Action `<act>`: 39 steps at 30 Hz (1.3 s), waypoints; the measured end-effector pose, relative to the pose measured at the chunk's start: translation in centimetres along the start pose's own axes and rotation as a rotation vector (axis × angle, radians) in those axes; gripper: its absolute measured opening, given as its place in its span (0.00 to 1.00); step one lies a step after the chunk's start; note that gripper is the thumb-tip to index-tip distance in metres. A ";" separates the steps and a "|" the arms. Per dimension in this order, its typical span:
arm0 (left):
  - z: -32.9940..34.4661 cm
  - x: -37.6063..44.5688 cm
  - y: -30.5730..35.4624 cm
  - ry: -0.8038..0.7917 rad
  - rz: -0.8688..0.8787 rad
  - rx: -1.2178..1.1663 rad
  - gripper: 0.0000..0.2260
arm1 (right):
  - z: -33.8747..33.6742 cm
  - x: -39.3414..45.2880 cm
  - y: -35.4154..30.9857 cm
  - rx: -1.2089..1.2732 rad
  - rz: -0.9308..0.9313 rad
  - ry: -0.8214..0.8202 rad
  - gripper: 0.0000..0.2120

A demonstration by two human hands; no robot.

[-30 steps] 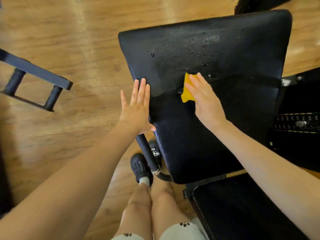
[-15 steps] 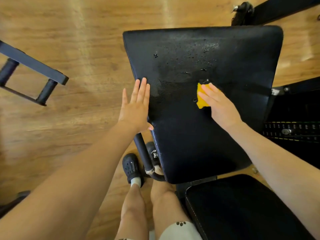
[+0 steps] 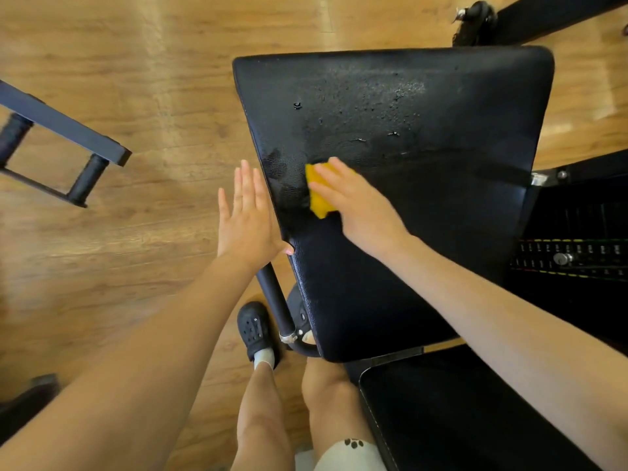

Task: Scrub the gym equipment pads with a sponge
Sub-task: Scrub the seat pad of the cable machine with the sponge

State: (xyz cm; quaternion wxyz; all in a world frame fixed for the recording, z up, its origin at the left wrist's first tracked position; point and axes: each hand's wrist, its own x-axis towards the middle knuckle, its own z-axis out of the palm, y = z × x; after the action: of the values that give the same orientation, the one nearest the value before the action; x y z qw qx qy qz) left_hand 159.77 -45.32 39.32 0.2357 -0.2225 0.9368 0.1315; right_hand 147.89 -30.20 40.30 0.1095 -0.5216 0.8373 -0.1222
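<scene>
A large black back pad (image 3: 424, 205) of a gym machine fills the middle of the view, tilted, with water drops and a wet sheen on its upper half. My right hand (image 3: 360, 205) presses a yellow sponge (image 3: 319, 195) flat against the pad near its left edge, fingers straight over the sponge. My left hand (image 3: 246, 217) lies open with straight fingers against the pad's left edge, the thumb touching the pad face. A second black seat pad (image 3: 458, 419) sits at the lower right.
Wooden floor (image 3: 136, 79) surrounds the machine. A dark metal frame with round handles (image 3: 61, 154) stands at the left. The weight stack with a selector pin (image 3: 564, 258) is at the right. My legs and black clogs (image 3: 255, 329) stand beside a black support tube (image 3: 275, 300).
My right hand has swept the sponge leftward across the pad, from its middle to near the left edge. My left hand stays on the pad's edge.
</scene>
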 end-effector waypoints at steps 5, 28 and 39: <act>0.0 0.3 -0.4 0.000 -0.016 -0.051 0.64 | 2.1 3.6 -3.4 0.021 -0.149 -0.106 0.29; -0.8 1.3 2.6 -0.013 0.072 0.424 0.61 | 0.3 -0.6 2.9 0.113 0.410 0.223 0.26; -1.3 1.3 2.8 -0.084 0.049 0.418 0.61 | 0.5 -0.9 5.4 -0.073 -0.036 0.068 0.30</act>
State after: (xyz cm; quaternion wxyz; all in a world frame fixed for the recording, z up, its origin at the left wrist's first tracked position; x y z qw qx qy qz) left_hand 156.92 -43.77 40.16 0.3120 -0.1402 0.9383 -0.0507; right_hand 143.87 -27.15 38.14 0.0598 -0.5359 0.8348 -0.1110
